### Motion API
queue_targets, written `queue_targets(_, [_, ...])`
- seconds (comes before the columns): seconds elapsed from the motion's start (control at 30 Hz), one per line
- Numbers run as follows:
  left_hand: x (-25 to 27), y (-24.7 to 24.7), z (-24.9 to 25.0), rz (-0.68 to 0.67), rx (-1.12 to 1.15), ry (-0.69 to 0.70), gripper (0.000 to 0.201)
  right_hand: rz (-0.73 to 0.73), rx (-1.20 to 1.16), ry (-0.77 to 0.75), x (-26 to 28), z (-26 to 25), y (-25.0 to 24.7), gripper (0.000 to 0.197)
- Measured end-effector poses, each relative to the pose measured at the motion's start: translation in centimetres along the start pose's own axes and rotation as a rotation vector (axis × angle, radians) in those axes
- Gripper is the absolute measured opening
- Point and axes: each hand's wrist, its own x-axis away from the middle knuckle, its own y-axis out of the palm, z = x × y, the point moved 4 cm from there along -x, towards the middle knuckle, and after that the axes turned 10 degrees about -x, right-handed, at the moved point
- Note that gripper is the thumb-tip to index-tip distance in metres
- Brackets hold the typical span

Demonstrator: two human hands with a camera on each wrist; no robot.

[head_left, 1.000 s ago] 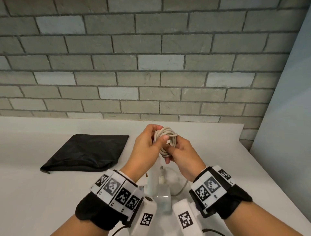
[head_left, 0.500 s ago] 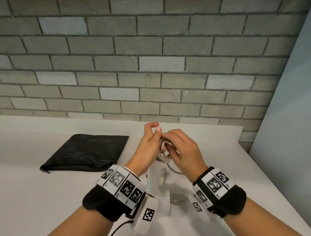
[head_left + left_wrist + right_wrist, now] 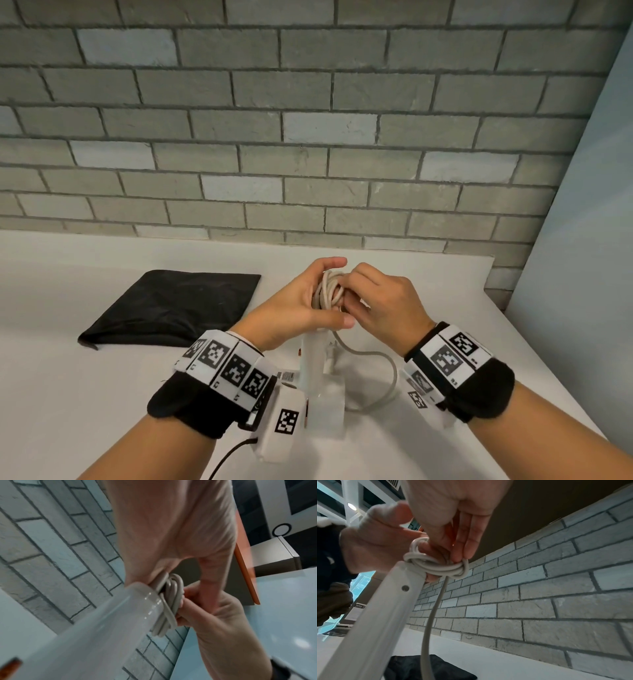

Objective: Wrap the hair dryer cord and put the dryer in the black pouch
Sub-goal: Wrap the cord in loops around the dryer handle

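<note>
A white hair dryer point(image 3: 313, 359) stands on the white counter, handle up. Its beige cord point(image 3: 329, 289) is coiled into a bundle at the top of the handle. My left hand point(image 3: 318, 299) grips that bundle, thumb underneath and fingers over the far side. My right hand point(image 3: 352, 294) pinches a strand of the cord against the bundle's right side. In the right wrist view the fingertips point(image 3: 462, 557) pinch the strand crossing the coil point(image 3: 440, 568). A loose loop of cord point(image 3: 390, 377) hangs to the counter. The black pouch point(image 3: 171, 308) lies flat to the left.
A grey brick wall point(image 3: 308, 137) runs along the back of the white counter point(image 3: 68, 394). A pale panel point(image 3: 589, 274) closes off the right side, where the counter's right edge runs diagonally toward me.
The coil has turned from facing me to edge-on. My right hand has come up from under it and now sits over its right side with a strand.
</note>
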Motion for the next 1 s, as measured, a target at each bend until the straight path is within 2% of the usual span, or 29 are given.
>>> queue_targets(0.17, [-0.2, -0.1, -0.3, 0.039, -0.114, 0.034, 0.057, -0.129, -0.012, 0.013, -0.7, -0.8, -0.1, 0.012])
queue_targets(0.27, [-0.6, -0.5, -0.5, 0.084, -0.287, 0.066, 0.057, -0.218, -0.082, 0.050, -1.2, -1.1, -0.5, 0.005])
queue_targets(0.47, [-1.5, -0.5, -1.3, 0.150, -0.506, 0.090, 0.057, -0.342, -0.289, 0.373, -1.5, -1.2, -1.8, 0.008])
queue_targets(0.53, [-1.7, -0.5, -1.5, 0.178, -0.571, 0.105, 0.054, -0.346, -0.197, 0.381, -1.4, -1.0, -2.6, 0.005])
queue_targets(0.6, [-1.7, -0.3, -1.3, 0.224, -0.640, 0.150, 0.047, -0.243, -0.008, 0.362, -1.3, -0.7, -3.6, 0.005])
queue_targets(0.67, [-1.8, -0.1, -1.1, 0.255, -0.695, 0.210, 0.037, -0.057, 0.115, 0.365, -1.2, -0.4, -4.6, 0.010])
queue_targets(0.73, [-2.0, 0.2, -0.9, 0.263, -0.749, 0.250, 0.024, 0.088, 0.129, 0.391, -0.6, 0.3, -5.0, 0.011])
queue_targets(0.77, [-2.0, 0.3, -0.9, 0.271, -0.769, 0.258, 0.019, 0.134, 0.100, 0.451, -0.3, 1.1, -5.0, 0.009])
queue_targets(0.83, [-2.2, 0.4, -0.8, 0.276, -0.798, 0.251, 0.016, 0.113, -0.131, 0.718, 0.4, 2.8, -4.5, 0.015])
queue_targets(0.9, [-2.3, 0.2, -0.9, 0.286, -0.817, 0.235, 0.016, 0.006, -0.603, 1.009, 1.0, 3.0, -3.4, 0.017])
queue_targets(0.93, [-2.2, 0.1, -0.9, 0.293, -0.823, 0.229, 0.014, 0.007, -0.826, 1.058, 1.0, 2.4, -3.1, 0.019])
queue_targets(1.0, [-2.3, 0.0, -0.8, 0.289, -0.829, 0.221, 0.013, 0.150, -1.069, 0.941, 0.3, 1.4, -3.1, 0.022])
